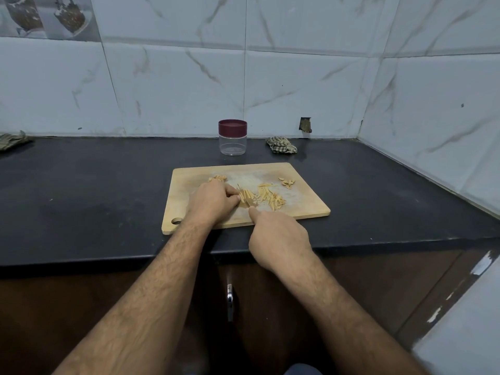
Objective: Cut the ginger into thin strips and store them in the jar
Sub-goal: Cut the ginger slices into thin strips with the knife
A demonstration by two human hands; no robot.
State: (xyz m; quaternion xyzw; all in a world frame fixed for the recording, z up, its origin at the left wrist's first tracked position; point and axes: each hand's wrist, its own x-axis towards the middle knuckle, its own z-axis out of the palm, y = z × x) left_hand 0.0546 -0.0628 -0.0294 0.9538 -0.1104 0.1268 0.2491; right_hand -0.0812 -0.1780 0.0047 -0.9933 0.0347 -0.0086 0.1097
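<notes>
Left hand (213,200) curls down on ginger strips (266,197) just right of it; right hand (278,239) grips something unclear, maybe a knife.

Maroon-lidded clear jar (232,137); pale yellow ginger strips (266,197); black counter (94,190).

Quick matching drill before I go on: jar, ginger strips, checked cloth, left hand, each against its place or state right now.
1 jar
2 ginger strips
3 checked cloth
4 left hand

A scattered on the board
B lid on, behind the board
C fingers curled at the strips
D crumpled by the wall, right of the jar

Pairs: 1-B, 2-A, 3-D, 4-C
</notes>
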